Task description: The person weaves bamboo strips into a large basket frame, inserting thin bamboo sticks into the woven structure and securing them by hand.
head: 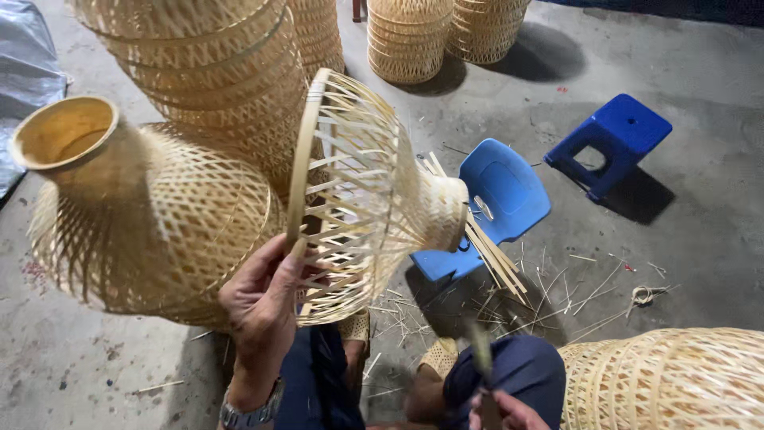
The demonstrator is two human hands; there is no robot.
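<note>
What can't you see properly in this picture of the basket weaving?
- Right hand, head view: cut off by the bottom edge; the thin tool it holds is blurred.
- Left hand: its fingertips are hidden inside the unfinished bamboo shade.
- Woven basket: cut off by the right and bottom edges.
- Stacked shades: tops cut off by the upper edge.

An unfinished woven bamboo lampshade [362, 199], pale and open-latticed with loose strips trailing from its narrow neck, tilts sideways, its wide rim gripped by the left hand [263, 306].

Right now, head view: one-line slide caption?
Left hand holds up an unfinished woven bamboo lampshade by its rim; right hand grips a thin tool below.
</note>
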